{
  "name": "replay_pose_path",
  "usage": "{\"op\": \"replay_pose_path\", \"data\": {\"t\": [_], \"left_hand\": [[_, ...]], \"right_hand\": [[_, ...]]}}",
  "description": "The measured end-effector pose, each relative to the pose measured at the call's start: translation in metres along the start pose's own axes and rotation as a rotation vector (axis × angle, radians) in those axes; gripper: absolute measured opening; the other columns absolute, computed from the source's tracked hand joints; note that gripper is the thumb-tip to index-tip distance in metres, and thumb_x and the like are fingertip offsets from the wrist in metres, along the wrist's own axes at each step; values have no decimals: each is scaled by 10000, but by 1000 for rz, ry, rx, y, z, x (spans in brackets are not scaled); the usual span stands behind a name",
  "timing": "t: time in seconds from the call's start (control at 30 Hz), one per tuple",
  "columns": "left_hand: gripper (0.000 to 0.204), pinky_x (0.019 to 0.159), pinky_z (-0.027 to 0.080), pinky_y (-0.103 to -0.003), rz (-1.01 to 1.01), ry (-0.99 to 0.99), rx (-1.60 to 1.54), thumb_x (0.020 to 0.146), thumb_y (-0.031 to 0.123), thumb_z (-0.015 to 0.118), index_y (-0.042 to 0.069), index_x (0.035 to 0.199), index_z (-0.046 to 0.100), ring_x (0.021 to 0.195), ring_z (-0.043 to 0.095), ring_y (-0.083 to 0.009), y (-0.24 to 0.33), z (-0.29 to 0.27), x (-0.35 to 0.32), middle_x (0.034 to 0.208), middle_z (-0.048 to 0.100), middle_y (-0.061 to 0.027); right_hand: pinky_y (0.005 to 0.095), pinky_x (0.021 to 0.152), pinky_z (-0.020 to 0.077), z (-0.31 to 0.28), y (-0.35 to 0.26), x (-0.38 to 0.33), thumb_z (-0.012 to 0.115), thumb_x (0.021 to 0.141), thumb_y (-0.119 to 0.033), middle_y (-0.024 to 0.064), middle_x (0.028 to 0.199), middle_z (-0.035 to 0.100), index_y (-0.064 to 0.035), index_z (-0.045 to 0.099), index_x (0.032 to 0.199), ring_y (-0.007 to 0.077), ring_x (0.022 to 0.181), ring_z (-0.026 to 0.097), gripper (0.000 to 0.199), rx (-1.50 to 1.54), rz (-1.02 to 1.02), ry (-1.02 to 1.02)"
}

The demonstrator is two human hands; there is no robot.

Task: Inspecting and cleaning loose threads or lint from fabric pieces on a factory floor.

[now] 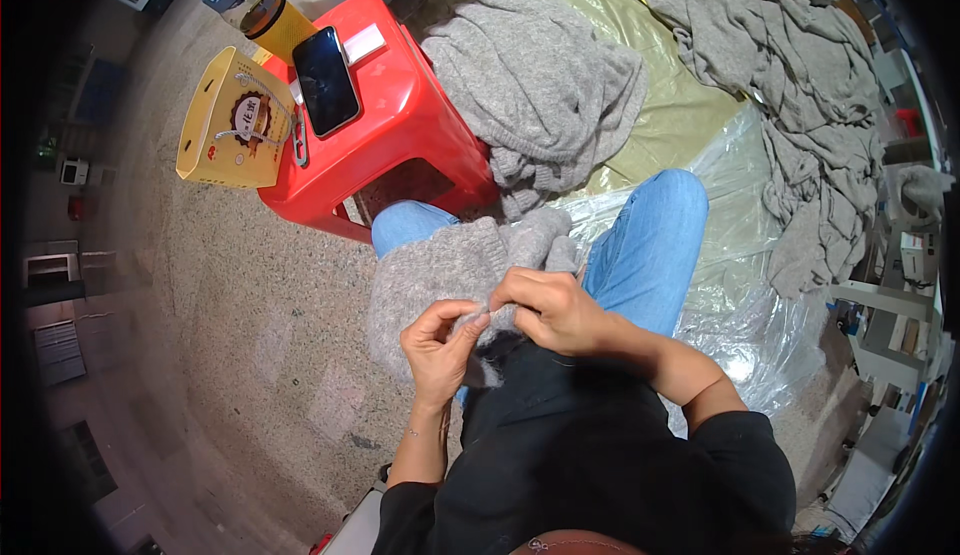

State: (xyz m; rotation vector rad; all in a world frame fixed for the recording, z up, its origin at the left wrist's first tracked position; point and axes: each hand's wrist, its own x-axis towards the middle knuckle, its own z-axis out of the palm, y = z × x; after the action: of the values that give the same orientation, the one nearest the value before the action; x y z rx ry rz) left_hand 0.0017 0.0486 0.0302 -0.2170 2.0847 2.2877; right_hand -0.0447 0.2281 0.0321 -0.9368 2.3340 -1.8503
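A grey knit garment (pixel 425 280) lies bunched across my lap, over blue jeans. My left hand (pixel 438 347) is closed, with thumb and forefinger pinching a small raised bit of the knit. From the right, my right hand (pixel 552 313) meets it in a pinch at the same spot, its fingertips almost touching those of the left. Whether a thread or small tool is between the fingertips is too small to tell. More of the garment hangs below the left hand, and a folded part extends beyond the right hand toward my knees.
A red plastic stool (pixel 385 85) at front left bears a phone (pixel 326 81), a yellow paper bag (pixel 215 135), small thread snips (pixel 300 140) and a bottle (pixel 280 25). Grey knit piles (pixel 525 70) lie on plastic sheeting (pixel 670 120), with more grey knits (pixel 815 145) farther right.
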Motion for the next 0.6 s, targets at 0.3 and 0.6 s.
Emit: {"op": "replay_pose_path", "data": {"t": [0.3,0.6], "left_hand": [[150,727,476,-246,-95,-182,60,727,-95,693,-28,854,650,801,604,-135,4,-14,1,855,661,-81],[69,677,486,-245,352,154,376,808,-60,633,-21,857,660,760,625,-156,-2,24,-19,828,659,-107]], "right_hand": [[424,587,429,-19,6,14,556,712,-76,198,711,562,20,541,817,384,682,573,143,171,246,-532],[371,511,431,22,-2,-13,587,640,49,130,666,505,15,567,802,297,555,533,167,-227,49,204]]}}
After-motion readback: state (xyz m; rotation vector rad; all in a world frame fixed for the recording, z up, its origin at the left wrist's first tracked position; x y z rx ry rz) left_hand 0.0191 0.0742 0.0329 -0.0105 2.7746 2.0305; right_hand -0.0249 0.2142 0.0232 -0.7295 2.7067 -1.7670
